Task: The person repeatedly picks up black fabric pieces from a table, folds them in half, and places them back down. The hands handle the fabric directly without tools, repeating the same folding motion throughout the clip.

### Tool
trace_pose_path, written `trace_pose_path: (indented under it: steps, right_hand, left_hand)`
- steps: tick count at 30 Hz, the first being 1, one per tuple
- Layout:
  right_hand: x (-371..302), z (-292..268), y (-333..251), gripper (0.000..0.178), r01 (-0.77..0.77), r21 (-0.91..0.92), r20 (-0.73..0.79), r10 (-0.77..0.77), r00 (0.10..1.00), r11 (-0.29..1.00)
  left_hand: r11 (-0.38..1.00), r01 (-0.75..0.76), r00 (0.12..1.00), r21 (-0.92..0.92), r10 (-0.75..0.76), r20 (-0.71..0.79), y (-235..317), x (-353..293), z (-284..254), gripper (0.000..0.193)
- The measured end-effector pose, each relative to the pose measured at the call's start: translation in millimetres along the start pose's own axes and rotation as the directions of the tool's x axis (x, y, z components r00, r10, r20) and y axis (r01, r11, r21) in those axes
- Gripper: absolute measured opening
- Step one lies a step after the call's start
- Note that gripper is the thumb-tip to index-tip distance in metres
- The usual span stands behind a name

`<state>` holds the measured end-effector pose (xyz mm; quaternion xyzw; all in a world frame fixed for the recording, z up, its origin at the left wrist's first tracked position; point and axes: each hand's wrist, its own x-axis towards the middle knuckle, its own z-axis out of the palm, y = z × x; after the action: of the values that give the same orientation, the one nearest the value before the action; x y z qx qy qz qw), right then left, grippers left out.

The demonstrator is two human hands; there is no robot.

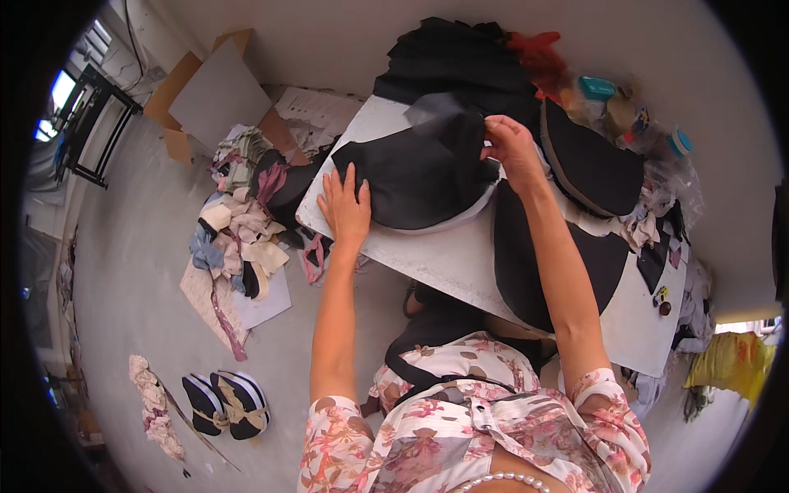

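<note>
A black curved fabric piece point(423, 181) lies on the white tabletop point(411, 251), with a pale layer showing along its near edge. My left hand point(347, 207) rests on its left end, fingers spread and flat. At the piece's far right corner, the thumb and fingers of my right hand point(511, 149) pinch the black fabric. A thin, sheer black flap point(436, 111) stands up at the far edge. Beside my right forearm lies another black cut piece point(567, 259), partly hidden by the arm. Farther right is a stack of black curved pieces point(596, 160).
A black fabric heap point(448, 62) lies at the table's far end. Plastic bags point(670, 181) and a teal box point(597, 88) crowd the right side. Small scissors point(661, 296) lie near the right edge. Fabric scraps point(238, 222), a cardboard box point(220, 90) and tied bundles point(238, 404) are on the floor leftward.
</note>
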<state>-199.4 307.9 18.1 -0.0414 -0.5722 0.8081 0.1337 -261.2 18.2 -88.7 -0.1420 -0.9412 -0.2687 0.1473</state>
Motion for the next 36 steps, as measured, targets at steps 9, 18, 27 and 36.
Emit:
trace_pose_path:
  steps: [9,18,27,36]
  right_hand:
    - [-62.5,-144.7,-134.6,0.021,0.405,0.415,-0.103,-0.401,0.910,0.815]
    - [-138.7,-48.2,-150.4,0.005,0.514,-0.686,0.318,-0.422,0.849,0.516]
    - [-148.9,-21.7,-105.9,0.032,0.658,-0.723,0.476,-0.538,0.695,0.209]
    - [-168.6,-82.7,-116.9,0.023,0.490,-0.815,0.429,-0.248,0.869,0.310]
  left_hand:
    - [0.987,0.013,0.996,0.163,-0.027,0.085,-19.0,7.9,2.0,0.050]
    - [0.200,0.046,0.854,-0.979,0.500,0.142,189.9,0.6,-90.0,0.051]
    - [0.356,0.043,0.906,-0.934,0.380,0.186,229.8,-14.8,-92.0,0.019]
    - [0.435,-0.287,0.894,-0.854,0.442,-0.075,213.2,-15.6,-129.9,0.012]
